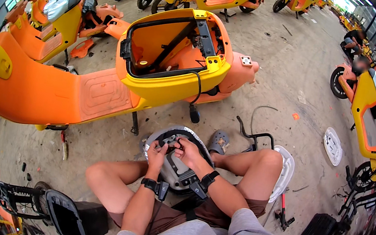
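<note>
Between my knees lies an upturned scooter seat [174,167], its grey underside facing up and a black band along its rim. My left hand [158,153] is at the far left part of the seat, fingers bent and pinched together. Just to its right, my right hand [186,151] is closed too, thumb and fingers pressed together over the far end. Something small and dark shows between the hands, but I cannot make out what either one grips. Both wrists wear black straps with small boxes.
Ahead stands an orange and yellow scooter [173,86] with its seat compartment uncovered. White oval panels [333,146], a bent black metal bar [255,136] and red-handled tools [283,205] lie on the floor to the right. A red-handled tool [63,143] lies left. More scooters surround me.
</note>
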`<state>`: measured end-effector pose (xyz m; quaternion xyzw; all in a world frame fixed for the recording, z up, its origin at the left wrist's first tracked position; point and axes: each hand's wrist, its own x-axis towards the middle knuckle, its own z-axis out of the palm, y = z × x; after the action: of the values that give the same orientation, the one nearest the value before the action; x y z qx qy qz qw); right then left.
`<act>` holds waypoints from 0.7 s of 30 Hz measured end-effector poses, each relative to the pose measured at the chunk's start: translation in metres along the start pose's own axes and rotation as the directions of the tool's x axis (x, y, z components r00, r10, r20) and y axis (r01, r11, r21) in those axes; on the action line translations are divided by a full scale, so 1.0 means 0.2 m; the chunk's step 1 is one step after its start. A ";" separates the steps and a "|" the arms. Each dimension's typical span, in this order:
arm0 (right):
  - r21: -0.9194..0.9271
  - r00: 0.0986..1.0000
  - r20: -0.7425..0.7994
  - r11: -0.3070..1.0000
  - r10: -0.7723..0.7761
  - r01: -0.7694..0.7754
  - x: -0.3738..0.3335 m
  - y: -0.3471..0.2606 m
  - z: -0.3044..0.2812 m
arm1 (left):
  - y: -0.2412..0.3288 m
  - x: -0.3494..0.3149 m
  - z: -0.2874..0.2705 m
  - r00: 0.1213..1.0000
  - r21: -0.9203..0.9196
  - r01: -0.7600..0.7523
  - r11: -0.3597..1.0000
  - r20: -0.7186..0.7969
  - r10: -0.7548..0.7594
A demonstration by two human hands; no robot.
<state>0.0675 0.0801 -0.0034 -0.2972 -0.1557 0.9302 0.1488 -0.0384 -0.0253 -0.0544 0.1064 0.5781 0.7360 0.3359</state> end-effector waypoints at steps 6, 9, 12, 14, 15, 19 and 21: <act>0.029 0.983 -0.181 0.999 -0.032 0.038 0.09 -0.10 -0.21 | -0.05 0.02 -0.09 0.915 -0.012 -0.146 0.989 -0.383 0.130; -0.007 0.942 -0.330 0.998 -0.054 0.054 0.09 -0.28 -0.40 | -0.02 0.00 -0.12 0.921 0.056 -0.103 0.993 -0.372 0.117; -0.356 0.946 -0.242 0.926 -0.217 0.121 0.03 -0.21 -0.21 | -0.01 -0.03 -0.06 0.960 0.066 -0.115 0.991 -0.248 0.128; -0.493 0.902 -0.133 0.817 -0.410 0.299 0.06 -0.16 -0.20 | -0.02 0.00 -0.03 0.986 -0.021 -0.148 0.989 -0.082 0.146; -0.450 0.886 -0.106 0.816 -0.451 0.362 0.07 -0.12 -0.15 | -0.03 0.00 0.00 0.980 -0.011 -0.169 0.986 -0.107 0.166; 0.015 0.953 0.075 0.956 -0.293 0.292 -0.03 -0.09 -0.01 | 0.05 -0.03 0.08 0.998 -0.249 -0.052 0.967 -0.050 0.041; -0.280 0.929 0.186 0.889 -0.320 0.362 0.00 -0.10 -0.03 | 0.10 -0.03 0.12 1.000 -0.344 0.002 0.939 0.011 0.002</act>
<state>0.0758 0.1001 -0.0006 -0.2212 -0.3589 0.8713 0.2509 -0.0281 -0.0121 -0.0262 0.0500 0.4386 0.8251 0.3526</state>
